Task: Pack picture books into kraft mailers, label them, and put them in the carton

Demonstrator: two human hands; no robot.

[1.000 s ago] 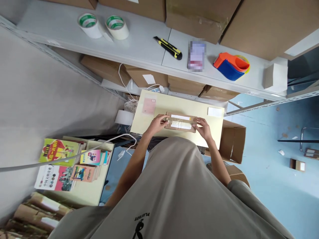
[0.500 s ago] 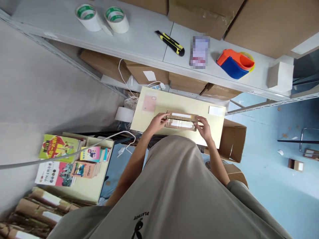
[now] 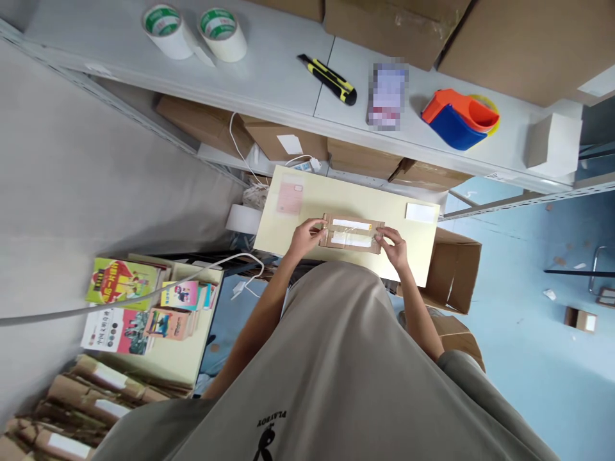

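Note:
A small brown cardboard box point(image 3: 352, 230) lies on the pale yellow tabletop point(image 3: 312, 182) in front of me. Two flaps with white strips meet along its middle, and shiny clear tape shows on them. My left hand point(image 3: 306, 237) is closed on the box's left end, with thumb and fingers at the edge. At the opposite end my right hand point(image 3: 393, 246) pinches the right edge the same way. On the same table are a pinkish sheet point(image 3: 290, 197) to the left and a white card point(image 3: 419, 212) to the right.
Above the table, a grey shelf point(image 3: 273, 70) holds two tape rolls point(image 3: 223, 35), a yellow-black utility knife point(image 3: 329, 80), a blurred phone-like object point(image 3: 387, 96) and an orange-blue tape dispenser point(image 3: 459, 118). Books point(image 3: 125, 282) lie at left. An open carton point(image 3: 456, 269) stands at right.
The dark gap between the box's two flaps has closed, so their edges now meet. Both hands stay at the box ends. The view has shifted slightly.

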